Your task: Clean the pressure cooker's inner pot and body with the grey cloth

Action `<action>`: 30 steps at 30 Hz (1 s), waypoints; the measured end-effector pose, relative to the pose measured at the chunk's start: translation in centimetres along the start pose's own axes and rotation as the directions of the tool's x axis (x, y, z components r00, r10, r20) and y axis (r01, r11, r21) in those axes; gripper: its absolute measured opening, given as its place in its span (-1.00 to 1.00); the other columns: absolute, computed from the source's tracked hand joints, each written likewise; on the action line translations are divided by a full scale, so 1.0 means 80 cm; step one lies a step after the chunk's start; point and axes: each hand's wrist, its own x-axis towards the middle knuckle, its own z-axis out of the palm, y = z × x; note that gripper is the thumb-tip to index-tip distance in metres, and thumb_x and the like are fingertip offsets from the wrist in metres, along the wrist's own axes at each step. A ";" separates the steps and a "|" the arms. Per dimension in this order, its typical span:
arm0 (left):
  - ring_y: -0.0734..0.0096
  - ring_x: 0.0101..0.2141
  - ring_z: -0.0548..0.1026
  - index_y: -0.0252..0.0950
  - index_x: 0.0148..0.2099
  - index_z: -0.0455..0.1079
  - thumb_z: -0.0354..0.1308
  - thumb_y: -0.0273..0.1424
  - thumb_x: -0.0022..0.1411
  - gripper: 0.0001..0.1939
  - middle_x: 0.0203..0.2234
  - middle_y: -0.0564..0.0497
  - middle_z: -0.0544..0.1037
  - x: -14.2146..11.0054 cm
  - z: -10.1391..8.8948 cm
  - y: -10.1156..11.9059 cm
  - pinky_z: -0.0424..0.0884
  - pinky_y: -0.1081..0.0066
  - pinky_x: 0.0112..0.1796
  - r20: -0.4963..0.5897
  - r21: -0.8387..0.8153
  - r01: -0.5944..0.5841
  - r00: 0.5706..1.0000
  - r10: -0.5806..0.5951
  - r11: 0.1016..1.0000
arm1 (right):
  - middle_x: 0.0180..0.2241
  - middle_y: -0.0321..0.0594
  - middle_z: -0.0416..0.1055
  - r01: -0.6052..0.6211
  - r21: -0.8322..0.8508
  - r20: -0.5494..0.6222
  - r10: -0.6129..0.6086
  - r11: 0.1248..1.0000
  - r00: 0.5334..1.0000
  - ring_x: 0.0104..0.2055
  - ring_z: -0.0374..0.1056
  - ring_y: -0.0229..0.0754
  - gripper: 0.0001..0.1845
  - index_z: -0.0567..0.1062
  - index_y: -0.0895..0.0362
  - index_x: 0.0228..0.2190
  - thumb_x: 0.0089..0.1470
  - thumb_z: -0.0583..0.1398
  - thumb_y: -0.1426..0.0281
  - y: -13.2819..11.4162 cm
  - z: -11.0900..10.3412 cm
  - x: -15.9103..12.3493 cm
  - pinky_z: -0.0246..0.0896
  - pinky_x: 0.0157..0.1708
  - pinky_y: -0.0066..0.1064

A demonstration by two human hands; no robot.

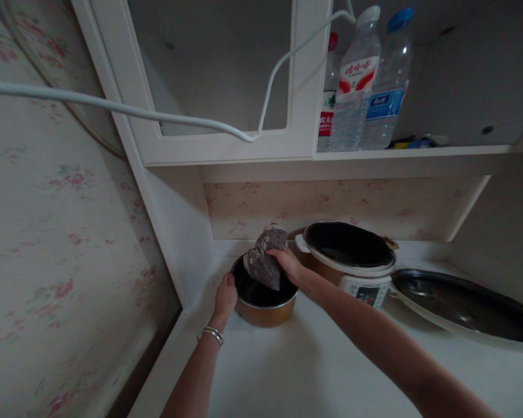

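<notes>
A round inner pot (pixel 264 309), dark inside and gold outside, stands on the white counter (pixel 287 371). My left hand (pixel 225 296), with a silver bangle on the wrist, grips the pot's left rim. My right hand (pixel 288 264) holds a clear bag of dark purplish grains (pixel 264 261) tilted over the pot's opening. Whether grains are falling out is not visible.
A rice cooker body (pixel 351 261) stands open just right of the pot, its lid (pixel 462 305) lying flat further right. Several plastic water bottles (pixel 366 81) stand on the shelf above. A white cable (pixel 126 109) hangs across the cabinet front. Floral wallpaper covers the left wall.
</notes>
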 end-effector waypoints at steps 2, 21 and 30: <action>0.10 0.10 0.46 -0.36 0.07 0.43 -0.16 -0.37 0.41 -0.60 0.03 -0.24 0.54 -0.001 -0.001 0.001 0.26 0.16 0.17 -0.001 0.005 -0.011 1.000 0.011 1.000 | -0.06 -0.10 0.53 0.015 0.090 -0.107 -0.006 0.996 0.994 -0.13 0.49 -0.13 -0.59 0.38 0.16 0.06 0.24 0.08 0.26 0.009 -0.030 -0.018 0.41 -0.12 -0.31; 0.14 0.36 0.04 -0.53 0.40 -0.04 -0.21 -0.40 0.41 -0.42 0.36 -0.36 0.06 -0.070 0.029 0.027 -0.02 0.22 0.31 -0.153 0.005 0.053 0.987 -0.052 0.999 | 0.16 -0.06 0.38 0.069 -0.023 -0.302 -0.073 0.997 0.950 0.24 0.26 0.01 -0.43 0.34 0.13 0.15 0.15 0.03 0.22 0.193 0.046 -0.147 0.08 0.27 -0.11; 0.11 0.30 0.19 -0.19 0.22 0.38 0.04 -0.18 0.37 -0.55 0.34 -0.11 0.19 -0.079 -0.076 -0.006 0.08 0.16 0.29 0.206 0.330 -0.384 0.921 0.332 0.862 | 0.07 0.03 0.43 0.074 -0.034 -0.313 -0.081 0.997 0.946 0.17 0.31 0.11 -0.47 0.38 0.18 0.08 0.12 0.05 0.25 0.222 0.034 -0.141 0.15 0.21 -0.06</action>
